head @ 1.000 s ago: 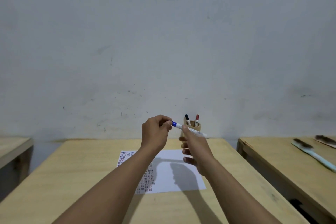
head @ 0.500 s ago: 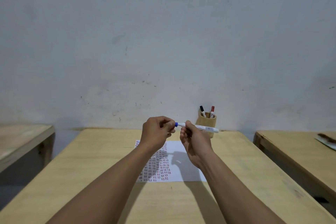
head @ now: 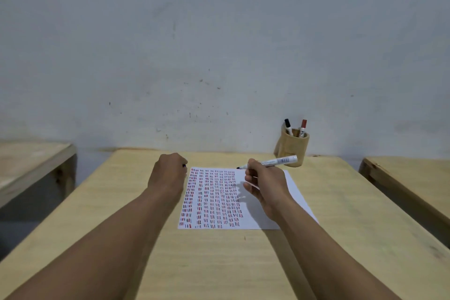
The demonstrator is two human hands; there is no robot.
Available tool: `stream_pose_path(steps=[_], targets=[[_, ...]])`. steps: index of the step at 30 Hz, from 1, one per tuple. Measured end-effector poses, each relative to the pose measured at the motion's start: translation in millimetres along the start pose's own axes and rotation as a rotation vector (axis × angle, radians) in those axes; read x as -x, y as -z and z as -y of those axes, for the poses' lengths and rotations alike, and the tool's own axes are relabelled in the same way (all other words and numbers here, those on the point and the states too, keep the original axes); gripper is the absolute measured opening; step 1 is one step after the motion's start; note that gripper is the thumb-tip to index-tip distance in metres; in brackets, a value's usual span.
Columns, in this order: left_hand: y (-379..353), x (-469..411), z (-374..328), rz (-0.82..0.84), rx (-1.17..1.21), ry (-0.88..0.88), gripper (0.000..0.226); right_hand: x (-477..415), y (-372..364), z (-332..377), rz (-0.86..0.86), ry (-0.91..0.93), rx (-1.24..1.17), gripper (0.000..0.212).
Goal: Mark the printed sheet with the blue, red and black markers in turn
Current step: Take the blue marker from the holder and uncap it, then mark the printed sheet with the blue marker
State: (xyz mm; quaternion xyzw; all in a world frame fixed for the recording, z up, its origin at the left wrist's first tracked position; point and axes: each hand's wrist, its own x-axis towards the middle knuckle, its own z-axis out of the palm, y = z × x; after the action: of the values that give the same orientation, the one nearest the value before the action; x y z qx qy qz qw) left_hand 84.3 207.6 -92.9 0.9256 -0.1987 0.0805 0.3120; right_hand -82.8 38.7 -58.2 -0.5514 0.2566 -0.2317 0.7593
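We note the right hand (head: 266,184) pinching the uncapped marker (head: 270,162), its tip pointing left above the sheet's (head: 293,192) far edge. The left hand (head: 168,173) is curled in a fist just left of the sheet; a small dark object shows at its fingers, but we cannot identify it. The sheet lies flat on the table (head: 341,214). The black marker (head: 288,126) and red marker (head: 303,127) stand in the cup (head: 292,147) at the far right.
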Motion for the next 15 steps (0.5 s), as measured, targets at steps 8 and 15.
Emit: stream_pose_path(steps=[8,15], targets=[[-7.8,3.9,2.6,-0.021,-0.114,-0.020,0.047,-13.9,6.5,-2.7,0.002,0.067,0.120,0.014],[6.5,49.2,6.9,0.010,-0.145,-0.064,0.041,-19.0,17.8,-0.4,-0.024,0.239,0.448,0.017]])
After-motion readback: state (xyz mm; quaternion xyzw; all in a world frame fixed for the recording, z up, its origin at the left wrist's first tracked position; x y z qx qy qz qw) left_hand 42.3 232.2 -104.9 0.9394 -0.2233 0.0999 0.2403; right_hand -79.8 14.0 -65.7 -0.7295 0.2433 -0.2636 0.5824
